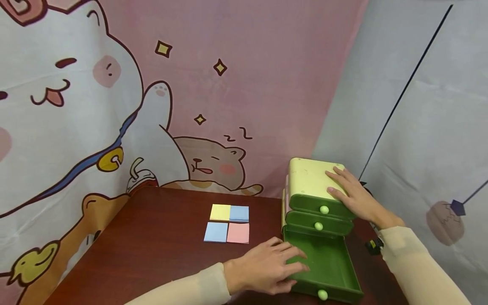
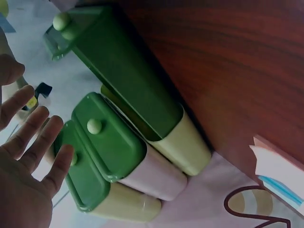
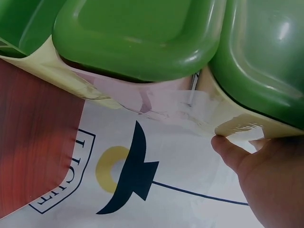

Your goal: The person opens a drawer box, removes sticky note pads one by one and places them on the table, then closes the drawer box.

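Observation:
A small three-drawer unit [image 1: 312, 178] with a pale yellow top and green drawer fronts stands at the table's right side. Its bottom drawer [image 1: 324, 258] is pulled out, showing a bare green floor. The upper two drawers, each with a pale green round knob [image 2: 94, 126], are pushed in. My left hand [image 1: 267, 267] hovers at the left side of the pulled-out drawer, fingers spread and holding nothing. Laid over the right edge of the unit's top is my right hand [image 1: 356, 197], fingers extended; in the right wrist view a fingertip [image 3: 228, 149] touches the unit's side.
Several sticky-note pads, including a yellow one [image 1: 220, 212] and a pink one [image 1: 238, 233], lie in a block left of the unit on the dark red-brown table [image 1: 152, 245]. A cartoon-printed cloth [image 1: 267, 84] hangs behind. A small black object [image 1: 374, 245] is near the right wrist.

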The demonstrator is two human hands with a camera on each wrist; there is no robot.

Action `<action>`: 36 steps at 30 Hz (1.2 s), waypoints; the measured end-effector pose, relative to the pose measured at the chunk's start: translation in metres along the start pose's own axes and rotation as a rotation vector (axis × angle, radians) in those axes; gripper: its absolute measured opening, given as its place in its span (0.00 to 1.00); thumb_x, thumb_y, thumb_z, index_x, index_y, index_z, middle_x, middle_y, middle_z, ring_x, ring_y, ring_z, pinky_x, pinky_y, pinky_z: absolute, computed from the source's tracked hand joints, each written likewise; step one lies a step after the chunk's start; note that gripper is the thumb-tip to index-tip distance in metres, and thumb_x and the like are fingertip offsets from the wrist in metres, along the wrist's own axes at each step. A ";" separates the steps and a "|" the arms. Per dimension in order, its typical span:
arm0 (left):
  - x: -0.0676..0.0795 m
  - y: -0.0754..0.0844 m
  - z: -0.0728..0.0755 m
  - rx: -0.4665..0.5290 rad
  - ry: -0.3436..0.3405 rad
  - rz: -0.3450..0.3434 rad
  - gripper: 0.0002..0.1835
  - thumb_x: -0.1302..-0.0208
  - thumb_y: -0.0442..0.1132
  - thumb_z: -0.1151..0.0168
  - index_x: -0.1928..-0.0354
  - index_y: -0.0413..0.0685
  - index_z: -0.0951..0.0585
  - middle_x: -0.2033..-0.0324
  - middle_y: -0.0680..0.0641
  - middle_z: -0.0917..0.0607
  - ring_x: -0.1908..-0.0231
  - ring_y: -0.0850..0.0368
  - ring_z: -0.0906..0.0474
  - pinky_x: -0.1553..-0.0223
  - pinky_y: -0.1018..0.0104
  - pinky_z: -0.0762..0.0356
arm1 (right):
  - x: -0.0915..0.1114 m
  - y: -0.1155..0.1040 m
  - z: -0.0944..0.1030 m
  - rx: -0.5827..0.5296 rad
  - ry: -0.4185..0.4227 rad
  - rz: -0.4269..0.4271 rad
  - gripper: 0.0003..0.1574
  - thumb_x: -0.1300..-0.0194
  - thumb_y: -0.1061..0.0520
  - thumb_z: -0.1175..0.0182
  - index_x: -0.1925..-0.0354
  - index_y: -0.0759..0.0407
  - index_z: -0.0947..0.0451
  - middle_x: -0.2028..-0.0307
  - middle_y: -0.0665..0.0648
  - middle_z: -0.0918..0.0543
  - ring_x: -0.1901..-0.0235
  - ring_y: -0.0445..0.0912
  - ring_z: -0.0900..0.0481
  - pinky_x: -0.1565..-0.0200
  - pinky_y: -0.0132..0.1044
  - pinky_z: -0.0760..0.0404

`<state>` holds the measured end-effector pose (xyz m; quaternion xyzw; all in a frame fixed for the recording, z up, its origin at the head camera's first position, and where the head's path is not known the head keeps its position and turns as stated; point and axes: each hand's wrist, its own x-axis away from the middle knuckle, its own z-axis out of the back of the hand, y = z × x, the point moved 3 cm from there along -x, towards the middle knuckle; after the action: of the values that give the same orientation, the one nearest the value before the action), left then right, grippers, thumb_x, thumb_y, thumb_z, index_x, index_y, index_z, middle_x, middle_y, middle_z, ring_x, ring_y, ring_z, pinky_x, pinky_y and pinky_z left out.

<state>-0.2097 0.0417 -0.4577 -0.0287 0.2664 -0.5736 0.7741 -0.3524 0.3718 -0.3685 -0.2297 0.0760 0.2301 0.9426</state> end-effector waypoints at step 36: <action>-0.042 0.046 -0.039 -0.239 -0.182 -0.315 0.22 0.05 0.57 0.58 0.23 0.82 0.20 0.26 0.74 0.19 0.25 0.71 0.27 0.23 0.67 0.29 | -0.001 0.006 -0.002 0.010 0.000 0.024 0.44 0.07 0.42 0.46 0.04 0.50 0.44 0.05 0.70 0.52 0.05 0.76 0.66 0.22 0.94 0.54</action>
<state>-0.1955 0.1058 -0.4909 -0.2132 0.2540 -0.6468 0.6868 -0.3565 0.3748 -0.3727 -0.2238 0.0797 0.2411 0.9410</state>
